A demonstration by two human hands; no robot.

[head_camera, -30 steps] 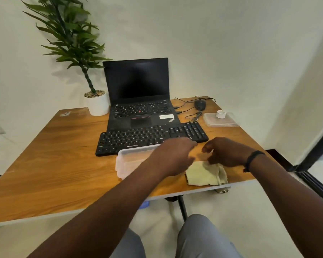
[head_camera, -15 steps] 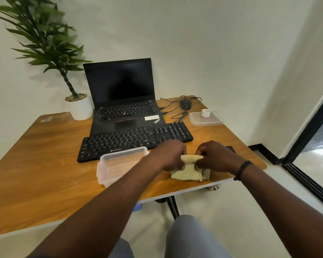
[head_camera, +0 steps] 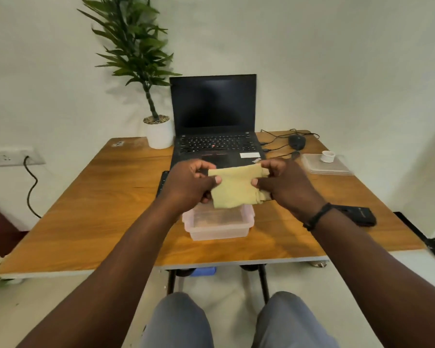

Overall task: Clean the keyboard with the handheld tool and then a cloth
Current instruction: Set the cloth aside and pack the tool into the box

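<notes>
A pale yellow cloth (head_camera: 234, 188) is stretched in the air between my two hands, above the table. My left hand (head_camera: 189, 184) pinches its left edge and my right hand (head_camera: 284, 184) pinches its right edge. The black external keyboard (head_camera: 163, 183) lies behind and below them; only its left end shows past my left hand. No handheld cleaning tool can be made out.
A clear plastic tub (head_camera: 217, 222) sits under the cloth. Behind it stand an open black laptop (head_camera: 214, 121), a potted plant (head_camera: 158, 131), a mouse (head_camera: 296, 141) with cables and a flat lid (head_camera: 327, 164) holding a small white cap. A black phone (head_camera: 359, 216) lies right.
Both hands took the cloth from the table's near edge and lifted it, spreading it out over the tub. The view swung to the left.
</notes>
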